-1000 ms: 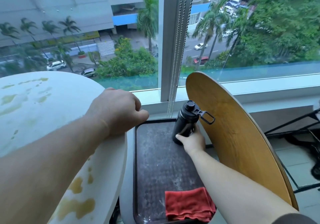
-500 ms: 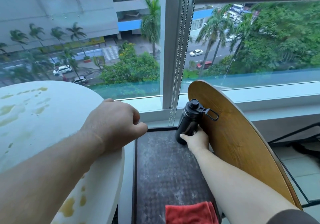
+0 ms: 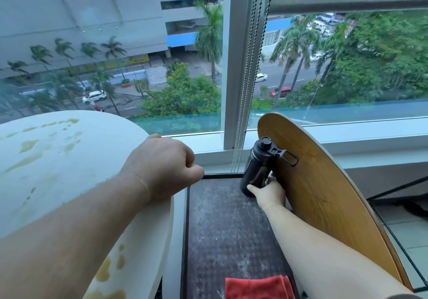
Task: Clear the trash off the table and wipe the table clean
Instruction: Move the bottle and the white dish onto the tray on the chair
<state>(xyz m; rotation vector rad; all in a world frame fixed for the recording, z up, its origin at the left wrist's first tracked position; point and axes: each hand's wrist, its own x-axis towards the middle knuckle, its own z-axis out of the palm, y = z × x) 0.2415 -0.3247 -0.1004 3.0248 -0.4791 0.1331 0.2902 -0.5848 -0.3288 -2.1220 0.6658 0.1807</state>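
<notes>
- Table [image 3: 58, 171] – white, round, at left; yellow-brown stains across the top and down the near rim, not yet wiped.
- Left hand [image 3: 162, 166] – rests on the table's right rim, fingers curled into a fist with nothing visible inside; probably bracing the person while leaning over.
- Bottle [image 3: 257, 169] – black, capped, loop handle pointing right; tilted, at the far right corner of the dark seat [image 3: 227, 229], just beside the wooden chair back [image 3: 324, 183]. It is likely being parked here, off the table, to free the top for wiping.
- Right hand [image 3: 268, 194] – fingers and thumb wrapped round the bottle's lower body.
- Red cloth [image 3: 257, 287] – on the seat's near edge, within reach for the wipe.
- Change from a second ago: the bottle sits farther and more to the right, closer against the chair back; the left fist stays on the rim; less of the cloth shows.
</notes>
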